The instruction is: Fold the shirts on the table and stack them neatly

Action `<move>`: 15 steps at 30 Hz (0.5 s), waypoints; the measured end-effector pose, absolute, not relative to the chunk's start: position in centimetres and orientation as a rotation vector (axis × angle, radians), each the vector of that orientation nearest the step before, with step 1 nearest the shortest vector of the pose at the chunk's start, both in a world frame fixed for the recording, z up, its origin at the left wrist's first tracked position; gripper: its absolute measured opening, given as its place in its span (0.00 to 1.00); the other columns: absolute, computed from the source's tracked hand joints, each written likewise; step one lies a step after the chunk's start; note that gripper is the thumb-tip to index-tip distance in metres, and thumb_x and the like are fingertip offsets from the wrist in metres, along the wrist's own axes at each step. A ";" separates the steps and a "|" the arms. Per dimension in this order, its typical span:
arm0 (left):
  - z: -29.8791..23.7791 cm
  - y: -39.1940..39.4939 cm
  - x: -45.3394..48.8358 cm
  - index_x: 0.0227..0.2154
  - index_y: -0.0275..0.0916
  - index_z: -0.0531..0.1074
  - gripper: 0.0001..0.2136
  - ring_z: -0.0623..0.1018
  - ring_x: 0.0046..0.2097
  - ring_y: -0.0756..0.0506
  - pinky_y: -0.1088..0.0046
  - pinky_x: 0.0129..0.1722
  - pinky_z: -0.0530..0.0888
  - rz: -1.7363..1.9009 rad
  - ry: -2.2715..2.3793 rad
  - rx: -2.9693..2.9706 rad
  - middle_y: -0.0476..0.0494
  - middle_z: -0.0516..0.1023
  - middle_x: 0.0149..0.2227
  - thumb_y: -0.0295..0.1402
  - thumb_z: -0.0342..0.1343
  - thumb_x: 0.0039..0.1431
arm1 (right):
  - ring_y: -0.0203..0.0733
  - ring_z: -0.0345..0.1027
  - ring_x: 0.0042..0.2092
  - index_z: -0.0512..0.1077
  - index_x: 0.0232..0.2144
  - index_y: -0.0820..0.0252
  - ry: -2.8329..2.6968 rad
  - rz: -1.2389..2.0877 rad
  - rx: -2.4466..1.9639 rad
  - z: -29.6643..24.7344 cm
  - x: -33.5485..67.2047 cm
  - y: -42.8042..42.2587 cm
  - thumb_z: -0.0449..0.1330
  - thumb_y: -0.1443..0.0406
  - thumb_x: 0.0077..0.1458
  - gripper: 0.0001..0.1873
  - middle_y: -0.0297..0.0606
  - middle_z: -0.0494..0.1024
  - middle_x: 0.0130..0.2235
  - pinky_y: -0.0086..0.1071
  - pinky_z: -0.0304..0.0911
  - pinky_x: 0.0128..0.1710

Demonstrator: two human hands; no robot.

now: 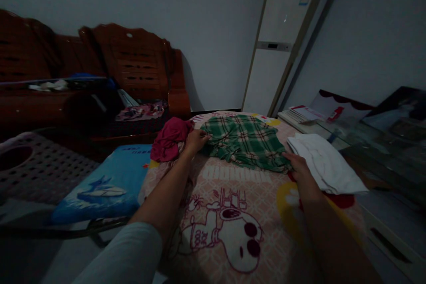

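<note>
A green plaid garment (244, 137) lies spread and somewhat wrinkled across a patterned cloth (206, 177) with a cartoon dog on it. Its exact kind is hard to make out in the dim light. My left hand (198, 141) pinches the garment's left end, fingers closed. At the lower right corner, my right hand (297, 164) is closed on its edge, the fingertips partly hidden. A crumpled magenta cloth (171, 137) sits just left of my left hand. Beyond my right hand rests a folded white cloth (328, 162).
A blue cushion (109, 186) and a perforated plastic chair (43, 168) stand at the left. Behind them is a carved wooden bench (133, 62) with clothes on it. A glass table (382, 142) borders the right side. A tall white cabinet unit (273, 49) stands at the back.
</note>
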State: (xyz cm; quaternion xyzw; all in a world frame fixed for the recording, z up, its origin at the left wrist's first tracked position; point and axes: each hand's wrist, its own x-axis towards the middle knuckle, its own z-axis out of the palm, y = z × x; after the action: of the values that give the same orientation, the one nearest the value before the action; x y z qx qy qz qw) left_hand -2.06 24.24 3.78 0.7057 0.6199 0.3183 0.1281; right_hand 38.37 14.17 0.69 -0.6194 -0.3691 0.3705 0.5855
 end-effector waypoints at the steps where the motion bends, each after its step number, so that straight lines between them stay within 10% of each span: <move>1: 4.0 23.8 -1.8 0.42 0.35 0.78 0.14 0.77 0.46 0.41 0.69 0.47 0.71 0.945 1.797 2.116 0.36 0.80 0.45 0.37 0.59 0.55 | 0.43 0.75 0.27 0.75 0.29 0.61 -0.797 0.841 -1.474 0.6 38.4 13.9 0.70 0.60 0.36 0.15 0.33 0.77 0.21 0.33 0.73 0.27; 15: 1.8 21.3 2.5 0.52 0.33 0.73 0.27 0.73 0.56 0.36 0.61 0.58 0.68 0.506 1.247 2.537 0.32 0.75 0.54 0.21 0.55 0.44 | 0.38 0.75 0.31 0.71 0.55 0.54 -1.015 1.061 -1.489 3.6 38.9 9.3 0.69 0.72 0.33 0.41 0.32 0.82 0.34 0.28 0.70 0.28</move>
State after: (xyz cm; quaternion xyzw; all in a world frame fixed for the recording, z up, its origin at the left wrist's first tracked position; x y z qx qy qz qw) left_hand 2.49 21.34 1.83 0.8754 0.4302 0.1747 0.1345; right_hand 38.90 9.34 3.59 -0.6161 -0.4200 0.4391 0.5012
